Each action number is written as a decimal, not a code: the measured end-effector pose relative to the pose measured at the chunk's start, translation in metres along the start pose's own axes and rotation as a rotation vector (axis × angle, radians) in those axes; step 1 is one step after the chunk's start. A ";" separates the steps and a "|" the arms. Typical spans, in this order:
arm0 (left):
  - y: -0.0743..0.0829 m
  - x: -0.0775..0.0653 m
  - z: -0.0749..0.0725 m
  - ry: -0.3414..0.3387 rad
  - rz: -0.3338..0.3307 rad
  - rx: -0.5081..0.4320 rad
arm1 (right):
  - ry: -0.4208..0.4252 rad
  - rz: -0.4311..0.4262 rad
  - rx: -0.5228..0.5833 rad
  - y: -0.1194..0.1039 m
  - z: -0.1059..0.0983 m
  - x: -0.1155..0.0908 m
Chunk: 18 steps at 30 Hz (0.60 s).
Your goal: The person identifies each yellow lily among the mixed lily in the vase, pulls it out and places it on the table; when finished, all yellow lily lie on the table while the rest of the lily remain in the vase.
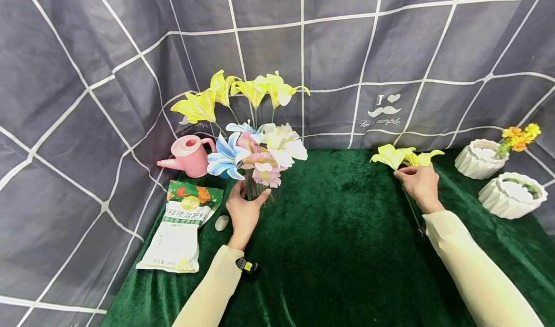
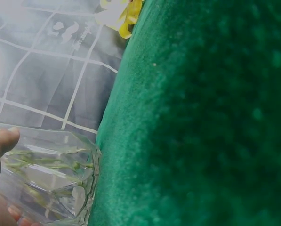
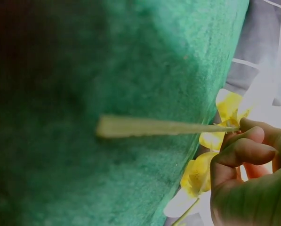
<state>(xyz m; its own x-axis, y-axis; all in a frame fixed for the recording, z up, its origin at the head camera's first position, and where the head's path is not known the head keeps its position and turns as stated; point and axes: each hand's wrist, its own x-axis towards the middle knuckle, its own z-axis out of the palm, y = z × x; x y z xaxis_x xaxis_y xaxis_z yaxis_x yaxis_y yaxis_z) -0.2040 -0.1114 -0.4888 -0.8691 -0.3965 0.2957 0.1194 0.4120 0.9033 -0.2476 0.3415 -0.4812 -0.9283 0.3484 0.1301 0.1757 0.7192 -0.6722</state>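
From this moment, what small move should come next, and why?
Probably the right hand should carry the stem it pinches toward the glass vase: the left hand holds that vase, and yellow flowers already stand in it.

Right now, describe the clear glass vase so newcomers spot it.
On the green velvet cloth, left of centre, find the pink, white, blue and yellow bouquet. The left grip holds the vase beneath; it is transparent, showing green stems, unlike the opaque pink watering can.
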 end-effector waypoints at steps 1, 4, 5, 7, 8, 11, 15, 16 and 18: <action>0.000 0.000 0.000 -0.001 0.002 -0.001 | -0.001 -0.003 -0.003 0.000 0.000 -0.001; 0.000 0.001 0.000 0.000 0.005 -0.004 | 0.007 -0.005 0.001 -0.001 -0.001 -0.002; -0.001 0.001 0.000 -0.002 0.005 -0.002 | 0.017 -0.001 0.005 -0.002 -0.002 -0.003; -0.001 0.001 0.001 0.000 0.004 -0.001 | 0.045 0.011 0.013 -0.005 -0.004 -0.005; -0.001 0.000 0.001 -0.001 0.005 -0.001 | 0.062 0.019 0.021 -0.007 -0.005 -0.006; 0.000 0.000 0.001 0.005 0.005 0.000 | 0.120 0.038 0.060 -0.018 -0.007 -0.010; 0.001 -0.001 0.001 0.017 0.006 0.000 | 0.165 0.041 0.169 -0.044 -0.009 -0.021; 0.001 -0.001 0.001 0.019 0.006 0.002 | 0.172 0.036 0.203 -0.052 -0.010 -0.024; 0.001 -0.001 0.002 0.021 0.004 0.003 | 0.185 0.025 0.270 -0.068 -0.011 -0.031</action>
<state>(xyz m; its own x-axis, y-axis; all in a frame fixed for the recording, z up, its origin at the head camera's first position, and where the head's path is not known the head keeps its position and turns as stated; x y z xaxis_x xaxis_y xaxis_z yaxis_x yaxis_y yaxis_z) -0.2041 -0.1095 -0.4888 -0.8582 -0.4122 0.3060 0.1214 0.4164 0.9011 -0.2273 0.2879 -0.4315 -0.8451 0.4852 0.2244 0.0820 0.5324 -0.8425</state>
